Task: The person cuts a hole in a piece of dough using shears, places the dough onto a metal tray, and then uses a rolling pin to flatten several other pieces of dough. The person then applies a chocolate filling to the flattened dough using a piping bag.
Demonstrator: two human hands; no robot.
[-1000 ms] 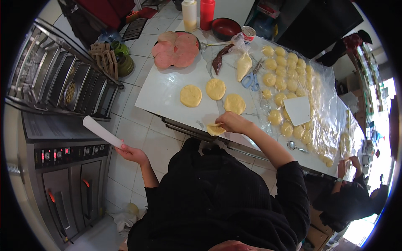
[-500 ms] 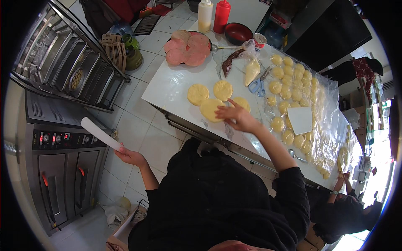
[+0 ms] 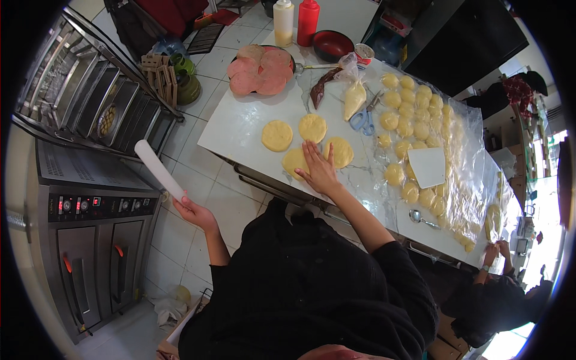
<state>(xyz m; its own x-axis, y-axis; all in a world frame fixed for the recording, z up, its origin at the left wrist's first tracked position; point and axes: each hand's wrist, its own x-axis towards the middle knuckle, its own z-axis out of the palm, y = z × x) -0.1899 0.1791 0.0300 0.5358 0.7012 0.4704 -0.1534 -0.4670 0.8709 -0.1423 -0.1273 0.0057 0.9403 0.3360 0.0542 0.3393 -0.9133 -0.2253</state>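
My left hand (image 3: 194,211) holds a white rolling pin (image 3: 157,165) by one end, out over the floor beside the table. My right hand (image 3: 318,167) lies with fingers spread on a flattened yellow dough round (image 3: 292,159) at the table's near edge, partly covering it. Three other rounds lie close by: left (image 3: 277,135), behind (image 3: 312,128) and right (image 3: 341,155). To the right, rows of dough balls (image 3: 390,121) lie under plastic film with a white scraper (image 3: 426,168) on top. Blue scissors (image 3: 362,123) and filled piping bags, yellow (image 3: 354,100) and brown (image 3: 317,91), lie behind.
Pink discs (image 3: 261,69), squeeze bottles (image 3: 308,21) and a red bowl (image 3: 332,45) stand at the back. A tray rack (image 3: 90,90) and steel oven (image 3: 96,234) are left. A spoon (image 3: 421,219) lies right; a co-worker (image 3: 492,300) works beyond.
My right hand brought a dough piece down onto the table beside the other rounds and now rests flat on it. The rolling pin in my left hand has tilted more upright and shifted right.
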